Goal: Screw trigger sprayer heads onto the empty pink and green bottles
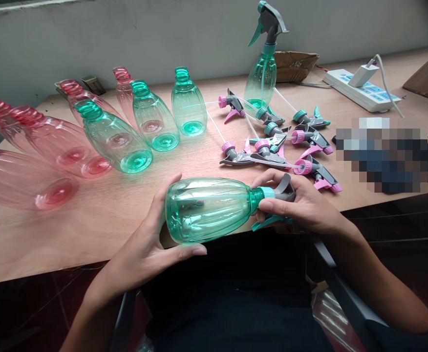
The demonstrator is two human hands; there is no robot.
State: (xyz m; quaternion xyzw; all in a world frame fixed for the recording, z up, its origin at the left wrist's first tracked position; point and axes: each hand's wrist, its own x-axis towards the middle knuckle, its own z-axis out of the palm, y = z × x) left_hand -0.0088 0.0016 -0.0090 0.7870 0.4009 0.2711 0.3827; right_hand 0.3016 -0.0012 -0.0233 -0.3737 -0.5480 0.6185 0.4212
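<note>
Holding a clear green spray bottle (210, 210) on its side at the table's near edge, you grasp it from both ends. Your left hand (150, 242) cups the base, probably to steady the body; your right hand (305, 200) grips the grey trigger spray head (285, 188) around its pale teal collar, a grip that would suit turning it. Beyond, on the wooden table (199, 159), open-necked green bottles (190, 105) and pink bottles (58, 142) stand to the left, while loose trigger spray heads (314, 173) lie to the right, seemingly sorted within reach of each hand. One fitted spray bottle (261, 80) stands upright at the back, perhaps set apart from the loose parts.

Your right fingers partly cover the collar, so you cannot tell how tightly it sits. Most of your left fingers are behind the bottle. The nearest pink bottle is cut off at the left edge, and pixelation masks something at right.
</note>
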